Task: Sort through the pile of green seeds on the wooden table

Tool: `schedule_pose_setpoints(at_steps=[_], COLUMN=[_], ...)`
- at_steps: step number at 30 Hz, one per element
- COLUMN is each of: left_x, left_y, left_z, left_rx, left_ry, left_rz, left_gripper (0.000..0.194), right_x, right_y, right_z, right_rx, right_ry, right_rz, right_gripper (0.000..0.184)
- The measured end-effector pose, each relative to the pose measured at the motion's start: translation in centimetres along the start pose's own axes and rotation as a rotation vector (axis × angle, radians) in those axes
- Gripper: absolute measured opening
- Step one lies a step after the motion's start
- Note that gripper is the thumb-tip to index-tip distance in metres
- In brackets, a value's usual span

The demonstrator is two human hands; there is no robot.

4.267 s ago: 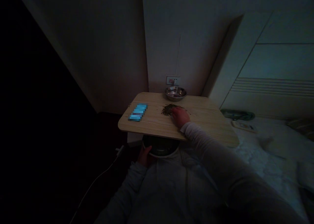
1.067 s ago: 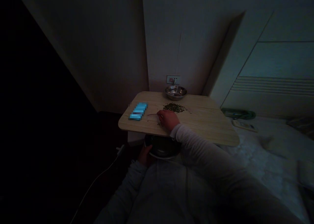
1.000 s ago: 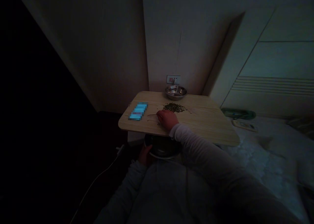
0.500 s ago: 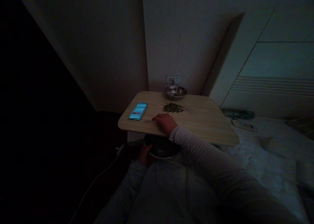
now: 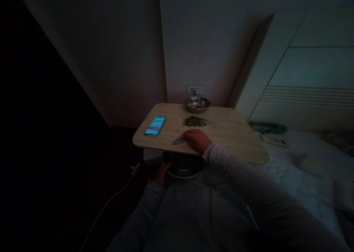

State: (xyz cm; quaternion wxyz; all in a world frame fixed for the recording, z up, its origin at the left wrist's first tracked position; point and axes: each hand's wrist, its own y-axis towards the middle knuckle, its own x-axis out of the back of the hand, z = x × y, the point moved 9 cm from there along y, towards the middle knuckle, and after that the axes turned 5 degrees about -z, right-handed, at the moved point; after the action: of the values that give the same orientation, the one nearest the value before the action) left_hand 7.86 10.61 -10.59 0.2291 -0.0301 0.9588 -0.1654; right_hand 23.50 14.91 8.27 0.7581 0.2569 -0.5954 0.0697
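Observation:
My right hand [image 5: 197, 139] is closed on a thin, flat, pale piece [image 5: 177, 139] with a pointed end, held low over the wooden tabletop [image 5: 235, 134]; its kind is unclear in the dim light. Just beyond that hand lies a loose pile of small green beans or seeds [image 5: 195, 122], a few strays around it. Below the table's front edge, my left hand [image 5: 163, 174] grips the left rim of a dark metal basin [image 5: 184, 165] on my lap. The table edge hides the basin's far side.
At the back of the table stands a shiny steel bowl [image 5: 197, 104], under a wall socket [image 5: 194, 89]. A lit phone [image 5: 155, 125] lies on the left. Down at the left runs a white cable [image 5: 110, 200]. A bed with a pale cover [image 5: 293, 185] is on the right.
My right hand has moved right, and the flat piece has turned so more of its face shows. A few beans now lie between hand and pile. My left hand stays on the basin.

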Motion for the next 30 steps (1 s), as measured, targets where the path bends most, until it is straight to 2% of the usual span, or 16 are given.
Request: schedule_pose_setpoints(at_steps=[5,9,15,17,21,24,28,30], left_x=[-0.8,0.0,1.0,0.6,-1.0,-1.7,-2.7,-3.4], left_y=[-0.4,-0.5,-0.2,-0.2,-0.6,-0.6,-0.2,-0.2], left_z=[-0.3,-1.6,-1.8,-1.7,-1.2,-1.0,0.3,1.0], left_rx=[0.027,-0.042,-0.079,-0.077,-0.001,0.038,0.122,0.165], left_ry=[0.013,0.119,0.171,0.169,0.096,0.037,0.008,0.014], left_rz=[-0.054,-0.027,-0.039,-0.043,0.026,0.030,0.052,0.085], left_gripper=[0.033,0.027,0.031,0.029,0.028,0.031,0.032,0.028], right_x=[0.3,0.7,1.9,2.6,4.4,4.9,4.1,3.5], right_y=[-1.3,-2.2,-3.1,-3.6,-5.3,-6.7,-8.1,-8.4], right_z=[-1.8,-3.5,-6.4,-7.5,-10.0,-12.2,-15.2,-15.8], right_rx=[0.015,0.016,-0.081,-0.139,-0.293,-0.414,-0.621,-0.702], right_ry=[0.008,0.032,0.186,0.249,0.328,0.376,0.456,0.462], right_rz=[-0.031,-0.087,-0.315,-0.400,-0.533,-0.527,-0.443,-0.400], right_gripper=[0.027,0.023,0.019,0.017,0.019,0.023,0.022,0.022])
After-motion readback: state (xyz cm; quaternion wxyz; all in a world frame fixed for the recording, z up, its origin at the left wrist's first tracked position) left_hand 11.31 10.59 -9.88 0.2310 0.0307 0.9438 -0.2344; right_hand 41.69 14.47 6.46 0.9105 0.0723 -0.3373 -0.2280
